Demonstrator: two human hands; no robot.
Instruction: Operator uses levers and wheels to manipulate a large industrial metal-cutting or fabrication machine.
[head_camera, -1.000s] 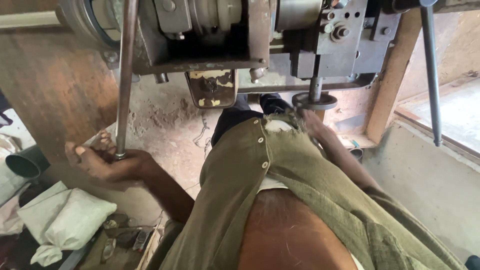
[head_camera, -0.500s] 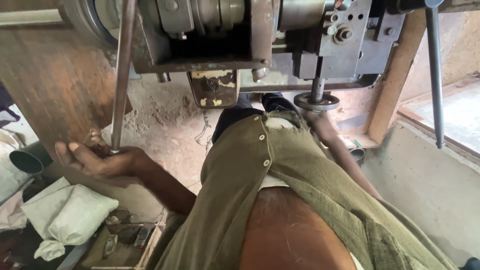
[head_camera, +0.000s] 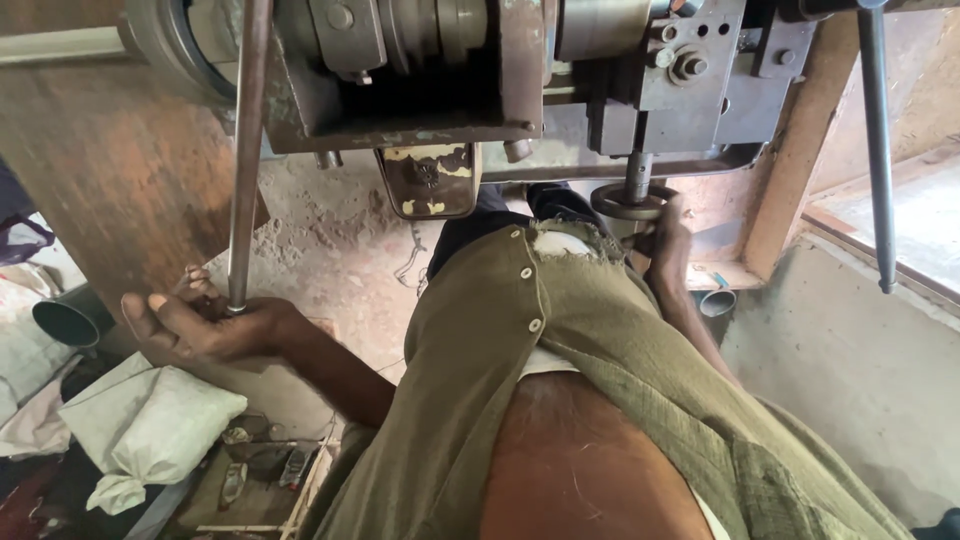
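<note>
While our left hand (head_camera: 205, 325) is cupping the long rod's (head_camera: 245, 160) lower end, our right hand (head_camera: 665, 240) is gripping the handwheel (head_camera: 628, 202); we are keeping both steady.

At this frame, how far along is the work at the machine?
Nothing looks finished. In hand: the left hand cups the lower end of the long metal rod hanging from the machine, and the right hand is at the small handwheel. What is left cannot be told from this view.
</note>
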